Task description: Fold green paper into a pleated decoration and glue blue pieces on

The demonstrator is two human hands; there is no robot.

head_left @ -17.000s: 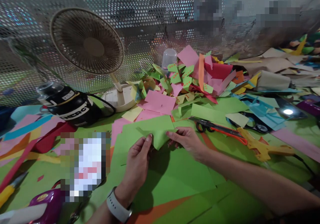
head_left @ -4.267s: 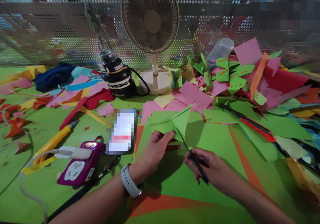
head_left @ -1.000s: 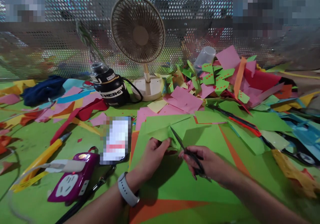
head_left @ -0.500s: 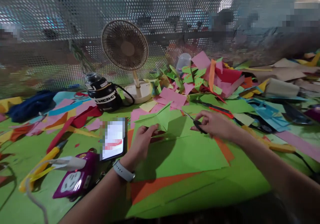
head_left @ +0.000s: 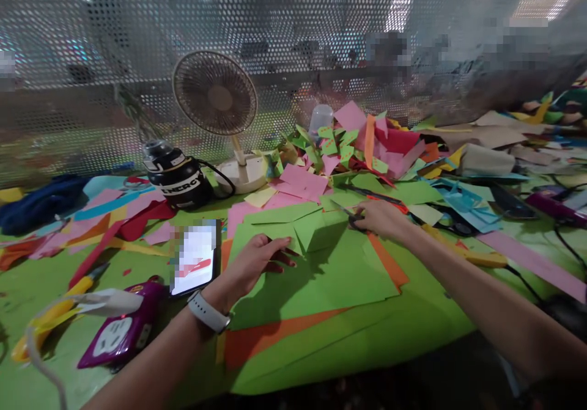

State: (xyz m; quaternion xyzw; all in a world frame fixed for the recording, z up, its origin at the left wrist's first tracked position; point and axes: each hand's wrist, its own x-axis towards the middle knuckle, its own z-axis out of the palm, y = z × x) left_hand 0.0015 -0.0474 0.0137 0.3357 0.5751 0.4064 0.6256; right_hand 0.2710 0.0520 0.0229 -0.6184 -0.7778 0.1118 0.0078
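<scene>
Just above a stack of green paper sheets (head_left: 321,281), my left hand (head_left: 263,260) has its fingers spread, with nothing gripped between them. A folded green paper piece (head_left: 314,230) stands partly raised on the stack, right beside those fingertips. My right hand (head_left: 378,217) is closed on small dark-handled scissors (head_left: 351,214) at the stack's upper right, their blades pointing up and left. Orange paper (head_left: 284,333) shows under the green sheets.
A phone (head_left: 197,257) and a purple device (head_left: 121,324) lie at left. Behind stand a black bottle (head_left: 178,175) and a white fan (head_left: 215,95). Heaped paper scraps (head_left: 339,144) fill the back; a yellow glue gun (head_left: 481,257) lies at right.
My left hand has let go of the folded green paper and opened, and the piece now rests on the stack. The whole view has shifted, with most objects appearing further left.
</scene>
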